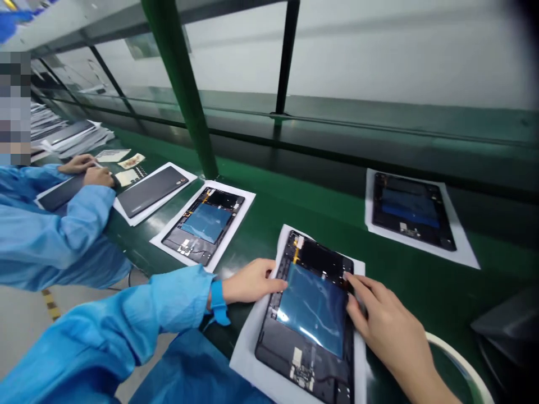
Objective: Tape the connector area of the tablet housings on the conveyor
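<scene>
An opened tablet [311, 370] lies tilted on a white sheet [248, 353] before me, its inner parts exposed. Blue film [314, 306] covers the large flat area in its middle. My left hand [252, 280] grips the tablet's left edge, thumb on top and fingers curled by the sheet. At the opposite edge is my right hand [387, 320], with its index finger and thumb bent close together on the upper right side of the frame. Anything small between those fingertips cannot be made out. A blue band [219, 303] circles my left wrist.
Other opened tablets lie on sheets, one to the left [206, 221] and one at the back right [408, 207]. A closed tablet [151, 191] sits further left, near a co-worker's hands [99, 175]. A green post [181, 84] rises behind. A pale ring [461, 365] is at lower right.
</scene>
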A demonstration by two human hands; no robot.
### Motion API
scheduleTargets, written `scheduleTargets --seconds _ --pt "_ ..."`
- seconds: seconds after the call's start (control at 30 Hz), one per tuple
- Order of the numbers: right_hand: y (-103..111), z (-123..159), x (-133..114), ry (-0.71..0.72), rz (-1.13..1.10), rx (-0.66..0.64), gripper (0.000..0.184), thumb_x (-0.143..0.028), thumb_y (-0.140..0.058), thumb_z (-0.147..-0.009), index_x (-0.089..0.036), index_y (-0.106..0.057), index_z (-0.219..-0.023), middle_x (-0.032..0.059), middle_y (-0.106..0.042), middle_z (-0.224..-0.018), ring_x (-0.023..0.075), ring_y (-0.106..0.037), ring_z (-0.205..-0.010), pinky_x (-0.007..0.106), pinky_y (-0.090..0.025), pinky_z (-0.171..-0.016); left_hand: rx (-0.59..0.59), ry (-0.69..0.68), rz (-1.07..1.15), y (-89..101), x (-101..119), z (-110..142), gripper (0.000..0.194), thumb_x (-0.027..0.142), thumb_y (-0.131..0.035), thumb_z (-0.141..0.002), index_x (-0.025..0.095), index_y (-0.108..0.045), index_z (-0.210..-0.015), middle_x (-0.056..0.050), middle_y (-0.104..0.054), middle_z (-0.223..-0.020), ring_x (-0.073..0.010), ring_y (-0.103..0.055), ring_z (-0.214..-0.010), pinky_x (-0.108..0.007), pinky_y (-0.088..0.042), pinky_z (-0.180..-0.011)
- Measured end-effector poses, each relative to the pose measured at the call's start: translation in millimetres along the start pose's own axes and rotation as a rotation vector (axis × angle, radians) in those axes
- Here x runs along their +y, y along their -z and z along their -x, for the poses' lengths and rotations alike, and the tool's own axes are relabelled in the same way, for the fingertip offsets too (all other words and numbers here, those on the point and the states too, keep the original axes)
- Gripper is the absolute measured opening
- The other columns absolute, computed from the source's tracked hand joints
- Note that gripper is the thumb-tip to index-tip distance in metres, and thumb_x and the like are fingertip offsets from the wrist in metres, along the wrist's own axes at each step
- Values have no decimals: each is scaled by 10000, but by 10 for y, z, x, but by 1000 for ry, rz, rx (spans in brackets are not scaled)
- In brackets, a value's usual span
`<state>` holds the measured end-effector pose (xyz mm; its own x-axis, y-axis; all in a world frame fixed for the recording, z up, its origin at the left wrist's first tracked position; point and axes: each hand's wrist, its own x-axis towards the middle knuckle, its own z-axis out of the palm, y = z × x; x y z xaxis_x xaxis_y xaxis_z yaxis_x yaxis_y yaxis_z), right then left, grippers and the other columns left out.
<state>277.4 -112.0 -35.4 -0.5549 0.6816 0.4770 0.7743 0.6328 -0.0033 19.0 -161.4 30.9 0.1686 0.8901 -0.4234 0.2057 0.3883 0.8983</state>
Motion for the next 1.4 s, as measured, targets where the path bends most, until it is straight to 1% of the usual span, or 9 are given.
scheduleTargets --seconds 0.13,0.43,0.57,0.63,0.7,0.83,0.97,1.13,1.4 --pt "-16 2 -23 -42 -36 31 435 -394 -360 -950 -155 -471 -1296 77 -651 -1083 202 -632 -908 293 -506 -655 45 -55 14 251 23 -26 252 364 -660 -741 122 -599 -772 10 -586 -690 -97 -525 -623 -215 -421 -598" --pt "-92 61 12 -52 -62 21 498 -477 -331 -945 -192 -421 -1344 70 -658 -1073 206 -643 -908 302 -525 -643 410 12 -336 1936 341 515 329 397 -582 -797 117 -630 -964 -71 -679 -837 -164 -615 -713 -287 -483 -673" --pt "-104 70 17 2 -55 1 471 -460 -344 -942 -177 -462 -1299 90 -665 -1041 234 -636 -927 352 -527 -732 636 -14 -543 2225 425 520 353 318 -671 -712 100 -635 -988 -112 -670 -988 -270 -590 -965 -370 -450 -850" --pt "-114 66 6 -5 -66 -17 452 -448 -359 -939 -185 -475 -1287 87 -663 -1049 232 -635 -939 353 -527 -753 702 -89 -627 2038 416 532 398 304 -659 -725 122 -614 -1077 -113 -622 -1143 -286 -523 -1106 -395 -382 -965" --pt "-127 53 -8 -16 -68 -28 424 -436 -375 -936 -197 -499 -1263 76 -667 -1041 225 -637 -934 348 -528 -757 645 -210 -727 1609 335 546 363 324 -621 -773 175 -613 -1104 -75 -613 -1174 -249 -523 -1115 -374 -362 -996" --pt "-108 -19 -34 -25 -28 -65 387 -427 -399 -925 -197 -559 -1192 68 -677 -993 214 -646 -895 333 -538 -721 82 -652 -1200 437 -53 433 185 338 -533 -857 183 -632 -840 -29 -658 -782 -188 -621 -725 -306 -477 -655" --pt "23 -221 -19 -66 -23 -286 363 -383 -383 -930 -196 -592 -1160 66 -675 -1013 193 -649 -892 307 -531 -671 -114 -868 -1261 -298 -435 190 181 351 -616 -796 175 -578 -777 -20 -639 -726 -180 -608 -629 -299 -436 -500" --pt "115 -725 199 -172 46 -690 313 -368 -433 -905 -239 -639 -1101 40 -689 -997 167 -655 -878 267 -492 -685 -140 -892 -1180 -356 -542 63 187 372 -575 -813 186 -551 -815 -18 -646 -777 -177 -614 -679 -323 -466 -576" --pt "-166 -1420 708 -292 355 -703 315 -184 -401 -900 -110 -605 -1128 174 -617 -1108 248 -635 -938 347 -464 -707 -185 -942 -1169 -277 -579 79 219 404 -562 -828 187 -538 -827 -20 -631 -783 -181 -598 -696 -325 -436 -593"
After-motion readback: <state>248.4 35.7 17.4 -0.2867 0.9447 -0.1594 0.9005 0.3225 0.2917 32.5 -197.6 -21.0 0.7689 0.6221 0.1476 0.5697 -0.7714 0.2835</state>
